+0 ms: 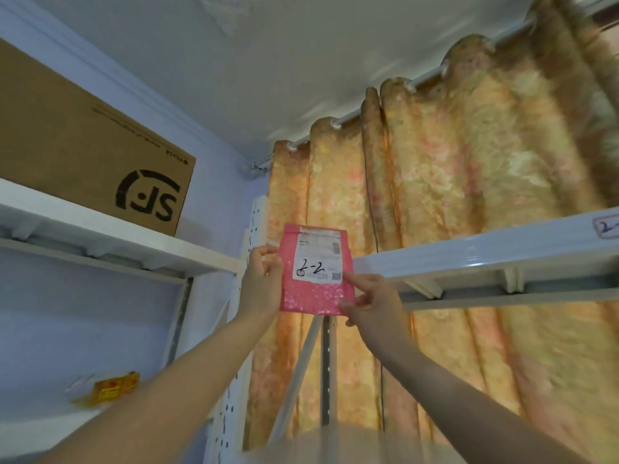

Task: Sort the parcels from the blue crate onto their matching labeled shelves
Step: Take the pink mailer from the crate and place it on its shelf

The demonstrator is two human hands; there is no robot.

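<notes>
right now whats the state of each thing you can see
pink bubble mailer: held upright in the air, 2-2 label facing the camera
left hand: fingers grip the mailer's left edge
right hand: fingers pinch its lower right corner
cardboard box: on the top left shelf, logo upside down
yellow packet: lying on the lower left shelf
curtain: drawn shut
right shelf tag: reads 2-, rest cut off

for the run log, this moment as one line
left hand, right hand: pinching pink bubble-wrap mailer marked 2-2 | unshelved
</notes>
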